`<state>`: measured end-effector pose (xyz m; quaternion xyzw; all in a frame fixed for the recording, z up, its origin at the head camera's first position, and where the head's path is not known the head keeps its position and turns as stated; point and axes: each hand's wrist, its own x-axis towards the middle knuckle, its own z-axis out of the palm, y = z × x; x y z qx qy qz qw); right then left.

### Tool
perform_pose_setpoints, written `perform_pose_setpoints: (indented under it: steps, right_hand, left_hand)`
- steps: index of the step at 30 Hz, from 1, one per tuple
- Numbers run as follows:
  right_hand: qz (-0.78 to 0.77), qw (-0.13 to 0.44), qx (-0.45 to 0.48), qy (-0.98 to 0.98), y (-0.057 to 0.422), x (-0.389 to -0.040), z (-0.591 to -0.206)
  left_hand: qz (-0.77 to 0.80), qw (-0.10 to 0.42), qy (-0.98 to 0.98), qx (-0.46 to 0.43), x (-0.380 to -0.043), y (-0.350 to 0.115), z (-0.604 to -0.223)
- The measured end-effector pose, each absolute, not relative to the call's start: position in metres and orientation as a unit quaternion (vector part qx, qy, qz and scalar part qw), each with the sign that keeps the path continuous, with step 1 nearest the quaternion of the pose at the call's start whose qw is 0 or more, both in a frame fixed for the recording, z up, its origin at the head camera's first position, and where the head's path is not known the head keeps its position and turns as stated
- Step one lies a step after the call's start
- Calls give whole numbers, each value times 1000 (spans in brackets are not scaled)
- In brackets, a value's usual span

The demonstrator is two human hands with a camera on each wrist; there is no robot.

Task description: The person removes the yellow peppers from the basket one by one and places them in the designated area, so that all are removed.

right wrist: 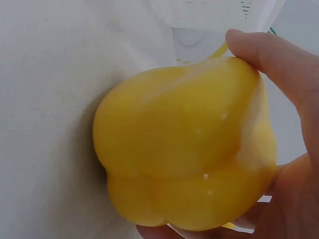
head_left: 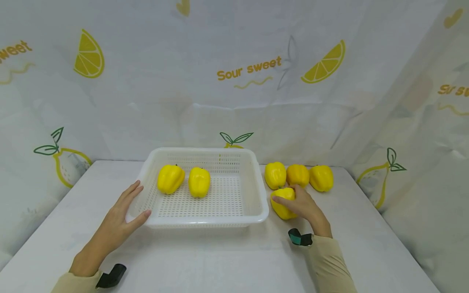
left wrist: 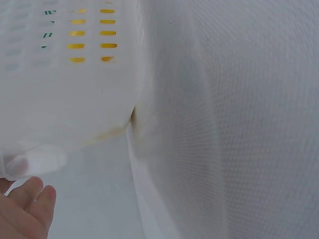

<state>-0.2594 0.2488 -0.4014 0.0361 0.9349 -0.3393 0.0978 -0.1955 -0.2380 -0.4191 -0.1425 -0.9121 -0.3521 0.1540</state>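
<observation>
At the front left corner of a white plastic basket (head_left: pixel 205 220), my left hand (head_left: pixel 116 223) holds the rim, with the thumb over it and the other fingers spread along the outside. The left wrist view shows these fingertips (left wrist: pixel 45 199) beside the translucent wall. To the right of the basket, my right hand (head_left: pixel 305 204) grips a yellow bell pepper (right wrist: pixel 182 144), thumb on one side and fingers on the other. That pepper appears to rest on the table. Inside the basket lie two yellow bell peppers, one on the left (head_left: pixel 170 179) and one nearer the middle (head_left: pixel 199 182).
Behind the gripped pepper stand three more yellow peppers in a row: the left (head_left: pixel 275 175), the middle (head_left: pixel 298 175) and the right (head_left: pixel 321 178). A white cloth (head_left: pixel 205 264) covers the table. A lemon-printed curtain (head_left: pixel 165 93) encloses the back and sides.
</observation>
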Motion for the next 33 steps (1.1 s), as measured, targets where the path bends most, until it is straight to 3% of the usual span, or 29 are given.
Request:
perform_pose_setpoints:
  steps: [18, 33]
  right_hand:
    - [-334, 86, 41, 938, 248, -261, -405]
    - [-354, 52, -20, 934, 247, -256, -385]
  left_hand:
    - [-352, 142, -915, -137, -195, -237, -417]
    - [-350, 144, -916, -136, -195, -237, -417]
